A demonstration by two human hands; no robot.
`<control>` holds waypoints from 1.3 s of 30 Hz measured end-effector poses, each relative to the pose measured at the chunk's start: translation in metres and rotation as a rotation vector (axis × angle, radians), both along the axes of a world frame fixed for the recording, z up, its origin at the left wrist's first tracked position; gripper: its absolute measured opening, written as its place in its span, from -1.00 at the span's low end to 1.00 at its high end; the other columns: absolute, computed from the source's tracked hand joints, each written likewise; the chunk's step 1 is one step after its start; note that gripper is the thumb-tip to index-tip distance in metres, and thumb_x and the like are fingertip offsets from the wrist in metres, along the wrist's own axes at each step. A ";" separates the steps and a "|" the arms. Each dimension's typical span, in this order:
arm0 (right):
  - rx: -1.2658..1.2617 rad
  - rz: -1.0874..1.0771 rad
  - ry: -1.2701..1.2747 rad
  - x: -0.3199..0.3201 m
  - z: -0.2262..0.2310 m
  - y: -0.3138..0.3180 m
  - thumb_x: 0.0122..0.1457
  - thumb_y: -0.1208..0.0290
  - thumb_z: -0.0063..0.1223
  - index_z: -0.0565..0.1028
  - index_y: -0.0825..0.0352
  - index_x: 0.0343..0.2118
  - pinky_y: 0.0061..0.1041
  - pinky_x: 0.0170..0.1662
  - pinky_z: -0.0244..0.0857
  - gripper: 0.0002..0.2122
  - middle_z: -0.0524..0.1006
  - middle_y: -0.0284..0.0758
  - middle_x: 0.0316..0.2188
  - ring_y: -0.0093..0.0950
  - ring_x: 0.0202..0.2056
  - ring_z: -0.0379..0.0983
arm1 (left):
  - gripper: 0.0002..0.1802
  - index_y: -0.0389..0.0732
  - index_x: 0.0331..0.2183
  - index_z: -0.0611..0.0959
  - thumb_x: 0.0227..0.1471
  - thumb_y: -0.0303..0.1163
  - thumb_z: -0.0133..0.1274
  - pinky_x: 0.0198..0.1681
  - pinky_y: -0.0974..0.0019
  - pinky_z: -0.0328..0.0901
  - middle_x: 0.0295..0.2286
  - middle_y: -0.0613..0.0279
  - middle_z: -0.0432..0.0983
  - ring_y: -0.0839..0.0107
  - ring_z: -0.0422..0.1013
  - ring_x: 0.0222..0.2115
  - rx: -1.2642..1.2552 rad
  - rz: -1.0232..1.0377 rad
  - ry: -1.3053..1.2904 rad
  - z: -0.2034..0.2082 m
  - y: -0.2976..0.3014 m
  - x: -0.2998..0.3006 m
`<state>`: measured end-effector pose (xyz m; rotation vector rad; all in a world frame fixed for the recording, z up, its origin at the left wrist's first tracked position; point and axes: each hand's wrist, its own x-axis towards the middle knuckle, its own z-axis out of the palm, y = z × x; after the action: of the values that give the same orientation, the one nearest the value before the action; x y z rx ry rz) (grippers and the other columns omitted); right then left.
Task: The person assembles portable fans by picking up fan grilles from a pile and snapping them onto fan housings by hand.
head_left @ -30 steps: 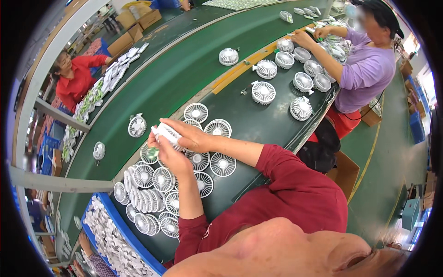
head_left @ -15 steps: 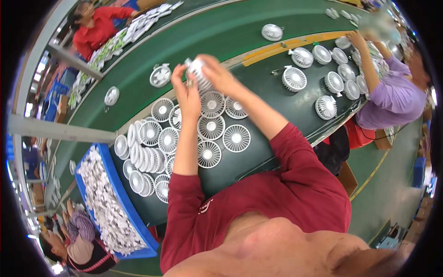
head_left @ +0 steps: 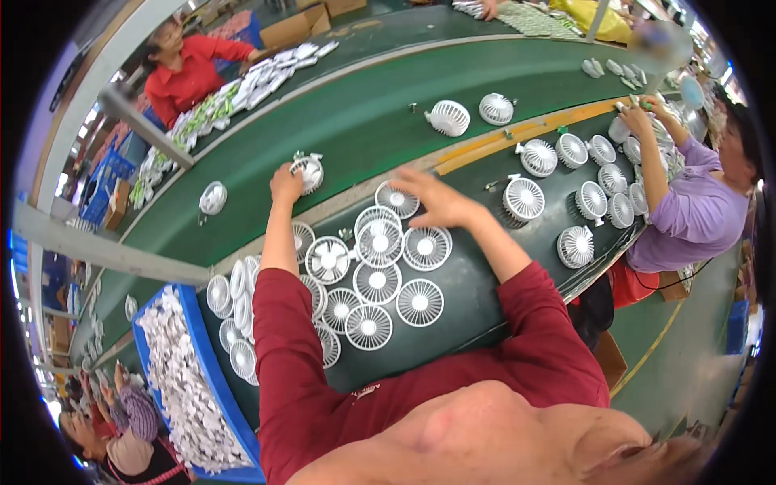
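At the near edge of the conveyor, my left hand grips the left rim of a white fan head with blades showing. My right hand is open above the workbench, fingers spread and holding nothing. Just below it lie round white fan grilles, some overlapping. Among them, a fan head with its blades exposed rests on the bench. Beyond my right hand, a white caged fan head sits on the belt. My left sleeve hides part of the grille pile.
A blue bin of small white parts stands at the left. The green conveyor runs behind the bench. More fan heads lie at the right, near a person in purple. A person in red is across the belt.
My hands have parted; the caged fan head they held is gone from them, and one now sits on the belt. My left hand has taken hold of the bladed fan head on the belt.
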<state>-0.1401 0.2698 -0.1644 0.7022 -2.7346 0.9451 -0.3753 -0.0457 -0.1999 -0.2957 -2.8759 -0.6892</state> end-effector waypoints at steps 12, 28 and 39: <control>-0.066 -0.220 0.181 0.000 0.015 -0.004 -0.05 0.34 0.17 0.56 0.30 -0.29 -0.24 -0.15 0.37 -0.75 0.57 -0.16 -0.30 -0.19 -0.21 0.49 | -0.61 -0.22 -0.01 0.46 0.21 -0.20 -0.04 -0.24 0.32 0.44 -0.17 0.18 0.49 0.38 0.50 -0.23 1.229 0.007 -0.262 0.043 0.005 0.076; -0.409 -0.262 0.464 0.021 0.071 -0.122 0.04 0.58 -0.01 0.44 0.23 0.04 -0.32 -0.02 0.33 -0.57 0.38 -0.15 0.01 -0.18 -0.04 0.37 | -0.40 -0.17 0.12 0.36 0.25 0.07 -0.28 0.16 -0.01 0.18 0.07 0.13 0.36 0.21 0.30 0.08 1.940 -0.353 -0.820 0.078 0.047 0.225; -0.498 0.046 0.274 0.012 0.039 -0.139 0.13 -0.09 -0.04 0.06 0.32 0.25 -0.19 0.26 -0.03 -0.24 0.12 -0.05 0.22 -0.06 0.23 0.06 | -0.50 -0.24 0.07 0.34 0.30 -0.06 -0.31 0.00 0.25 0.29 -0.04 0.18 0.37 0.36 0.36 -0.04 1.803 -0.170 -0.316 0.081 0.074 0.241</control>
<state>-0.1277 0.1307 -0.1258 0.7309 -2.1320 1.3548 -0.1339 0.0283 -0.1191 -0.1064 -1.3009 -2.9018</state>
